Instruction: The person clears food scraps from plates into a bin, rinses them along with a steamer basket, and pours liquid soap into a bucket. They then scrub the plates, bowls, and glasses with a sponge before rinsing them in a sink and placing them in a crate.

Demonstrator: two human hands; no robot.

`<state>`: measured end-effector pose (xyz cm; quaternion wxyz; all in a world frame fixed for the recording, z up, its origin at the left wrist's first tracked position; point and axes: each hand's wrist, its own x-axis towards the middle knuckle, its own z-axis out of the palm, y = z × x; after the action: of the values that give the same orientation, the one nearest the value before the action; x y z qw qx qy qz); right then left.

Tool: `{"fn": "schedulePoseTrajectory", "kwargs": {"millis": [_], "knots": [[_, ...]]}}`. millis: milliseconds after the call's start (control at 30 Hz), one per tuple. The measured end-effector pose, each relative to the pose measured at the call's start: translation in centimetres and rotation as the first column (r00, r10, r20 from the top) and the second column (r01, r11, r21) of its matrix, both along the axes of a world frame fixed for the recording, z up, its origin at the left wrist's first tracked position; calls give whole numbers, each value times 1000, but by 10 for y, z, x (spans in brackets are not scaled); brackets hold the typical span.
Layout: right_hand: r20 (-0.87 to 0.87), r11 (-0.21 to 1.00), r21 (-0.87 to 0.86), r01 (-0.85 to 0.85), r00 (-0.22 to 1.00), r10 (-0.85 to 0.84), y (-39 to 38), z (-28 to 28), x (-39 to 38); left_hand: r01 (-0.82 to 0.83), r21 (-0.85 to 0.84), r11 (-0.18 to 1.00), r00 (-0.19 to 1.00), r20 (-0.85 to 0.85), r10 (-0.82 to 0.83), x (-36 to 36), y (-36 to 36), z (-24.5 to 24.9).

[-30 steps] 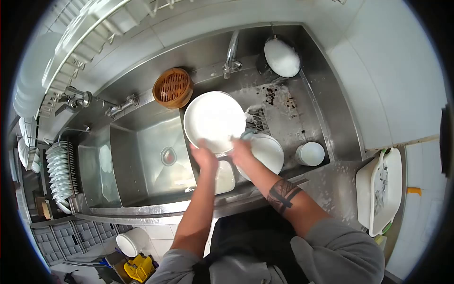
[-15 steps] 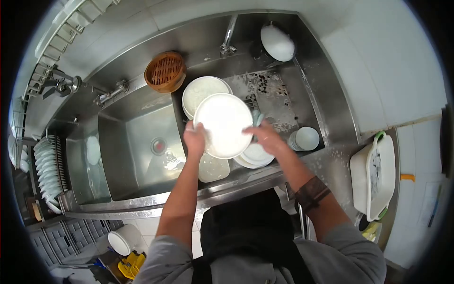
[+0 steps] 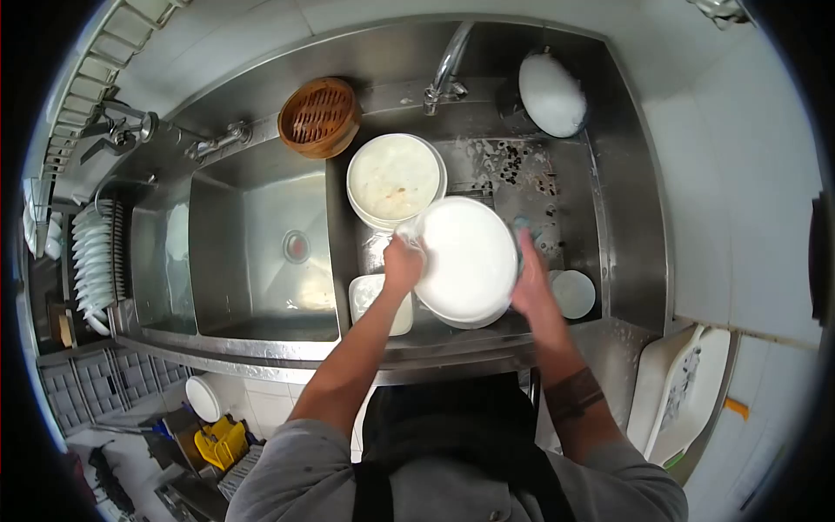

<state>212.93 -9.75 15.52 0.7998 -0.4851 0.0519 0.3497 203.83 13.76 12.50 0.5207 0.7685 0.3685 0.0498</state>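
Observation:
A round white plate [image 3: 468, 258], its face bright with glare, is held over the right-hand sink basin. My left hand [image 3: 404, 264] is closed on its left edge, with white suds around the fingers. At the opposite edge, my right hand [image 3: 532, 283] presses a blue-green scrubbing pad [image 3: 524, 233] to the rim; the pad is mostly hidden by fingers and plate. Beneath the held plate, another white dish shows only in part. Behind it stands a stack of white plates [image 3: 394, 177] with food bits on the top one. A soapy white square dish [image 3: 381, 306] lies by my left wrist.
A bamboo steamer [image 3: 318, 118] sits on the sink's back ledge beside a faucet [image 3: 445, 87]. Dark food scraps [image 3: 509, 161] litter the right basin. Small white bowls [image 3: 573, 294] stand near its front right. A foam-filled container [image 3: 552, 96] is at the back, a white tub [image 3: 678, 396] to the right.
The plate and both hands have moved right and slightly toward me. My right hand has turned more upright along the rim. The view has shifted, uncovering more of the plate stack.

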Motion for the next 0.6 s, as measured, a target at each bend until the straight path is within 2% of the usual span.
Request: {"fn": "schedulePoseTrajectory", "kwargs": {"millis": [33, 67, 100, 167, 200, 233, 300, 333, 367, 400, 433, 467, 500, 533, 567, 600], "knots": [[-56, 975, -186, 118, 990, -130, 14, 42, 22, -5, -158, 987, 999, 33, 10, -4, -4, 1], [0, 949, -314, 23, 1000, -25, 10, 54, 50, -35, -558, 829, 975, 162, 151, -2, -9, -26], [-9, 949, -315, 5, 1000, -8, 6, 50, 70, -54, -559, 827, 974, 153, 167, 0, -13, -23], [260, 822, -563, -86, 925, 275, 3, 35, 95, -12, -635, 772, 999, 28, 38, 8, -16, -5], [263, 763, -645, -44, 925, 276, -1, 19, 87, -82, -622, 779, 995, -12, 96, 11, -16, -2], [263, 761, -646, -56, 920, 291, -6, 3, 74, -95, -622, 777, 994, -11, 112, 10, -18, -1], [318, 760, -628, 165, 946, 58, -15, -18, 44, -135, -324, 936, 987, 37, 156, -4, -26, -7], [314, 764, -626, 157, 947, 63, -22, -22, 36, -84, -269, 959, 995, 21, 93, -17, -34, 6], [194, 833, -546, 92, 981, 19, -32, -25, 33, -42, -587, 808, 977, 145, 156, -34, -43, -21], [71, 891, -452, 40, 997, -8, -37, -29, 36, 13, -633, 774, 980, 161, 116, -35, -33, -37], [74, 893, -449, 43, 997, -10, -37, -36, 39, 70, -676, 734, 981, 180, 72, -39, -19, -47], [106, 851, -525, 29, 994, 31, -39, -45, 38, -92, -814, 573, 941, 118, 318, -29, -1, -53], [139, 800, -599, 23, 987, 76, -40, -54, 38, -211, -911, 354, 847, 10, 531, -4, 20, -56], [271, 783, -615, 91, 957, 102, -41, -69, 34, -465, -855, 230, 750, -242, 615, 26, 34, -42], [284, 781, -616, 100, 953, 101, -42, -89, 31, -453, -862, 229, 754, -234, 613, 41, 45, -50], [314, 731, -673, 110, 938, 148, -45, -109, 27, -403, -873, 274, 864, -265, 428, 49, 59, -71]]}}
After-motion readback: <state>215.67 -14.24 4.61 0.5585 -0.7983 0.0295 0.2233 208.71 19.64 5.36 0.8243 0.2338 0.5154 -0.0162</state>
